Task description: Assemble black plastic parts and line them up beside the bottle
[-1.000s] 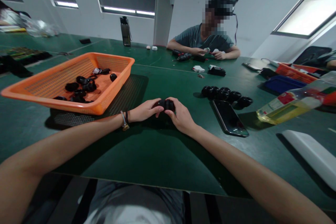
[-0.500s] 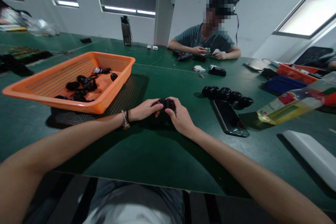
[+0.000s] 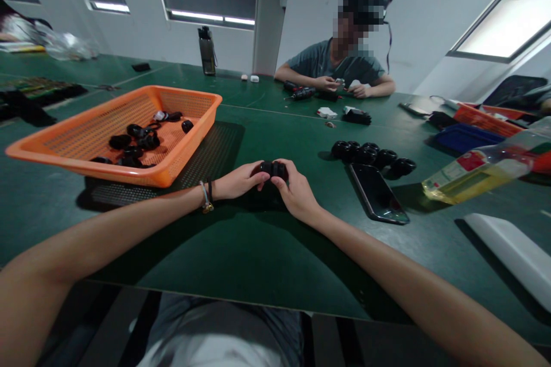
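One black cylindrical part (image 3: 278,170) is gripped between the left hand (image 3: 241,181) and the right hand (image 3: 298,190), over the near middle of the table (image 3: 258,252); whether the table is touched by it cannot be told. Its long axis is laid roughly from left to right, so one end is covered by each hand and neither hand is nearer. Both hands are closed narrowly around it, with the thumbs set on the near side. To the left, an orange basket (image 3: 169,176) is placed, in which loose black pieces (image 3: 148,140) are scattered. To the right, well apart from the right hand, a cluster of black parts (image 3: 367,155) is set, with a phone (image 3: 379,192) laid just on its near side. Compared with half a second ago, little is changed: the left thumb appears slightly lowered, by which more of the held part is bared, while basket, cluster and phone are left unmoved.
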`<move>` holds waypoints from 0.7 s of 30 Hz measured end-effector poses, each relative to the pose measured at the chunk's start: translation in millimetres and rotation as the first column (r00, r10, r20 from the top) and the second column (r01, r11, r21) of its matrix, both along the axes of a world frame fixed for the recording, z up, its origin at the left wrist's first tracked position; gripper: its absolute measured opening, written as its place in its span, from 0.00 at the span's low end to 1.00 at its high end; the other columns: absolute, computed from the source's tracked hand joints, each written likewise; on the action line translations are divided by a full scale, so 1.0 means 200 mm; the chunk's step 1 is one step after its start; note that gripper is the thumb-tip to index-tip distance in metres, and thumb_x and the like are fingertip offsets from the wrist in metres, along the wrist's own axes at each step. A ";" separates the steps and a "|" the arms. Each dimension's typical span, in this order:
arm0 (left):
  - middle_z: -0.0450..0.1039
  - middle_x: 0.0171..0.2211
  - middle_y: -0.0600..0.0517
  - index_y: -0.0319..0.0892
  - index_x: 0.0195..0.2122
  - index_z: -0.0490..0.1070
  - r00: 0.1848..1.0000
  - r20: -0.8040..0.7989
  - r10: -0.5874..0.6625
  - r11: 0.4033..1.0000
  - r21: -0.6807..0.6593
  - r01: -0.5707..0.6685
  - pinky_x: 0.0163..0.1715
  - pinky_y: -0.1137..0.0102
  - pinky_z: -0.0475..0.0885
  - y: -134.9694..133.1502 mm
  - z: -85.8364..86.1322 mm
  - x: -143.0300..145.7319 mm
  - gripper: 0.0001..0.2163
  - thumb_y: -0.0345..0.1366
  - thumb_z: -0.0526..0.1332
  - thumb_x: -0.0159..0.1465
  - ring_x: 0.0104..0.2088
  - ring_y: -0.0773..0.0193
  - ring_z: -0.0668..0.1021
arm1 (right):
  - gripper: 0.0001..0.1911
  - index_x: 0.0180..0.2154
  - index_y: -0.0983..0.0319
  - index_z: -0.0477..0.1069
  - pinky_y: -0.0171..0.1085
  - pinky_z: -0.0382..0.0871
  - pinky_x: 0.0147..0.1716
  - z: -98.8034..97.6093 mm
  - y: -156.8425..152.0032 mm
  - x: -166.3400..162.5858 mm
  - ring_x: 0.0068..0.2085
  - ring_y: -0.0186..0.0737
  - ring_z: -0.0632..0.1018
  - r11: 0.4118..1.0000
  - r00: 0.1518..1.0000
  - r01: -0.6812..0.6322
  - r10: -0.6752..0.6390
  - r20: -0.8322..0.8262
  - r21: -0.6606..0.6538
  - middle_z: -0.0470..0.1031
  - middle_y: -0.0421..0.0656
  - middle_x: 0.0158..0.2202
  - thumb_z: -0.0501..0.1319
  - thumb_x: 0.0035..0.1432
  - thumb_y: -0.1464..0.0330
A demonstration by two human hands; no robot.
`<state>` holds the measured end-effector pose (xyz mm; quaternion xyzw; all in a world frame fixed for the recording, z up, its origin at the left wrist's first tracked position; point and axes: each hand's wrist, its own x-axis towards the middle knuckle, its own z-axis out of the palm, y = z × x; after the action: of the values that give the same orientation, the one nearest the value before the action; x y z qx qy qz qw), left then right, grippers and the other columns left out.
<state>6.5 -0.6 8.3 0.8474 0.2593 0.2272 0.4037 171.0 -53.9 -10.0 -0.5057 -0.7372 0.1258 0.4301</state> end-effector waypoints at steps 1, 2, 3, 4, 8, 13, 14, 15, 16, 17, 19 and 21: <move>0.62 0.23 0.55 0.40 0.29 0.58 1.000 -0.005 0.001 1.000 0.012 -0.001 0.29 0.71 0.62 0.00 0.00 0.00 0.15 0.48 0.48 0.61 0.25 0.67 0.66 | 0.16 0.44 0.62 0.61 0.42 0.69 0.34 0.00 0.00 0.00 0.36 0.45 0.76 1.000 1.000 0.003 -0.003 -0.005 -0.010 0.74 0.48 0.38 0.51 0.59 0.58; 0.62 0.23 0.55 0.40 0.29 0.57 1.000 -0.012 0.001 1.000 0.023 -0.001 0.29 0.71 0.62 -0.01 0.01 0.00 0.15 0.48 0.48 0.61 0.25 0.67 0.66 | 0.16 0.44 0.62 0.61 0.42 0.69 0.33 0.00 0.00 0.00 0.36 0.45 0.76 1.000 1.000 0.006 -0.006 -0.010 -0.019 0.74 0.48 0.38 0.51 0.59 0.58; 0.63 0.24 0.55 0.40 0.30 0.57 1.000 -0.019 0.005 0.999 0.036 -0.004 0.30 0.71 0.62 -0.01 0.01 0.00 0.14 0.48 0.48 0.60 0.26 0.66 0.67 | 0.16 0.44 0.62 0.61 0.41 0.69 0.32 0.00 -0.01 0.00 0.35 0.45 0.76 1.000 1.000 0.009 -0.009 -0.015 -0.028 0.74 0.48 0.37 0.51 0.59 0.58; 0.63 0.25 0.54 0.40 0.30 0.58 1.000 -0.025 0.011 0.999 0.053 -0.010 0.31 0.70 0.63 -0.02 0.01 0.00 0.14 0.48 0.49 0.60 0.27 0.66 0.67 | 0.16 0.43 0.62 0.61 0.41 0.69 0.31 0.00 -0.01 0.00 0.34 0.45 0.76 0.999 1.000 0.012 -0.013 -0.020 -0.037 0.74 0.48 0.36 0.51 0.59 0.58; 0.66 0.32 0.50 0.40 0.34 0.59 0.998 -0.029 0.051 0.991 0.129 -0.047 0.36 0.68 0.64 -0.03 0.02 0.00 0.14 0.46 0.52 0.59 0.33 0.62 0.69 | 0.16 0.43 0.62 0.61 0.40 0.68 0.29 0.00 -0.02 -0.01 0.32 0.44 0.76 0.997 0.999 0.020 -0.023 -0.044 -0.069 0.74 0.47 0.34 0.50 0.59 0.58; 0.67 0.36 0.47 0.38 0.38 0.60 0.996 -0.059 0.073 0.984 0.168 -0.063 0.39 0.64 0.65 -0.03 0.01 0.00 0.14 0.45 0.52 0.59 0.36 0.59 0.70 | 0.16 0.43 0.62 0.61 0.39 0.68 0.30 0.01 -0.03 -0.02 0.33 0.44 0.76 0.993 0.997 0.019 -0.028 -0.068 -0.120 0.74 0.47 0.34 0.50 0.59 0.59; 0.67 0.37 0.47 0.38 0.38 0.60 0.995 -0.067 0.078 0.983 0.173 -0.065 0.39 0.64 0.65 -0.02 0.01 0.00 0.14 0.44 0.52 0.59 0.37 0.58 0.70 | 0.15 0.43 0.63 0.61 0.39 0.67 0.31 0.02 -0.03 -0.02 0.33 0.44 0.76 0.991 0.997 0.023 -0.033 -0.072 -0.132 0.74 0.47 0.34 0.50 0.59 0.59; 0.67 0.37 0.46 0.38 0.39 0.60 0.994 -0.073 0.083 0.982 0.179 -0.069 0.39 0.64 0.65 -0.02 0.01 0.00 0.14 0.44 0.52 0.59 0.37 0.58 0.70 | 0.15 0.43 0.63 0.61 0.39 0.67 0.31 0.02 -0.03 -0.02 0.34 0.44 0.76 0.989 0.996 0.026 -0.037 -0.076 -0.143 0.74 0.47 0.34 0.50 0.59 0.60; 0.67 0.37 0.46 0.38 0.39 0.60 0.993 -0.076 0.087 0.980 0.185 -0.072 0.39 0.64 0.66 -0.02 0.01 0.00 0.14 0.44 0.52 0.59 0.37 0.58 0.70 | 0.15 0.43 0.63 0.61 0.40 0.67 0.32 0.02 -0.04 -0.02 0.34 0.44 0.75 0.988 0.996 0.027 -0.040 -0.080 -0.155 0.74 0.47 0.34 0.51 0.59 0.60; 0.67 0.38 0.46 0.38 0.40 0.61 0.993 -0.077 0.089 0.979 0.192 -0.073 0.40 0.63 0.66 -0.02 0.01 0.00 0.14 0.44 0.52 0.59 0.38 0.58 0.71 | 0.15 0.43 0.63 0.62 0.39 0.67 0.32 0.02 -0.04 -0.02 0.34 0.44 0.75 0.986 0.996 0.026 -0.041 -0.085 -0.166 0.74 0.47 0.35 0.51 0.58 0.61; 0.67 0.39 0.45 0.37 0.41 0.61 0.993 -0.073 0.089 0.976 0.203 -0.072 0.40 0.63 0.66 -0.02 0.00 0.00 0.15 0.44 0.53 0.59 0.38 0.58 0.71 | 0.14 0.43 0.63 0.62 0.39 0.67 0.33 0.03 -0.04 -0.03 0.34 0.43 0.75 0.982 0.995 0.021 -0.040 -0.097 -0.188 0.74 0.47 0.35 0.51 0.58 0.61; 0.67 0.39 0.45 0.37 0.41 0.61 0.994 -0.066 0.090 0.974 0.213 -0.074 0.41 0.63 0.66 -0.03 0.00 0.00 0.16 0.44 0.54 0.58 0.39 0.58 0.71 | 0.14 0.43 0.63 0.62 0.39 0.66 0.33 0.03 -0.05 -0.03 0.34 0.43 0.75 0.976 0.993 0.018 -0.043 -0.108 -0.218 0.74 0.47 0.35 0.51 0.58 0.61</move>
<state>5.6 -5.8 8.9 0.8819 0.2834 0.2378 0.2922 165.1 -62.9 -3.5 -0.5529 -0.6860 0.2268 0.4151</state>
